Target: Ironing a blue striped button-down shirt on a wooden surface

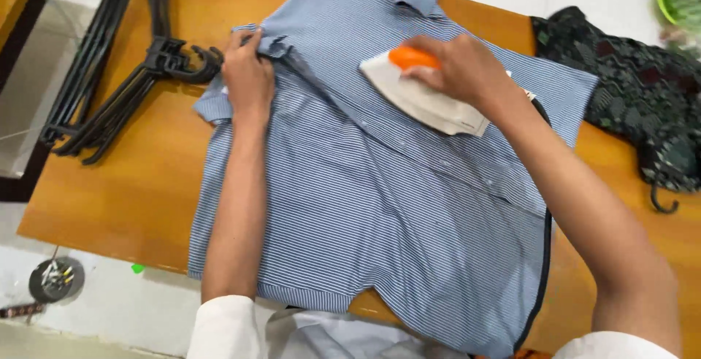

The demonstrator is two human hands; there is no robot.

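Two hands work a soft, light blue-and-white striped cotton shirt [380, 205]: left hand [248, 81] pinches its sleeve edge taut; right hand [456, 70] grips a white, orange-handled iron [423, 96], likely heavy.

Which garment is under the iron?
The blue striped shirt, spread flat mid-table beneath both hands; the dark patterned garment lies untouched at the table's right edge.

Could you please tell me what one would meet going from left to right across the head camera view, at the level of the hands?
Black hangers → left hand pinning the striped shirt → right hand gripping the white iron → dark patterned garment.
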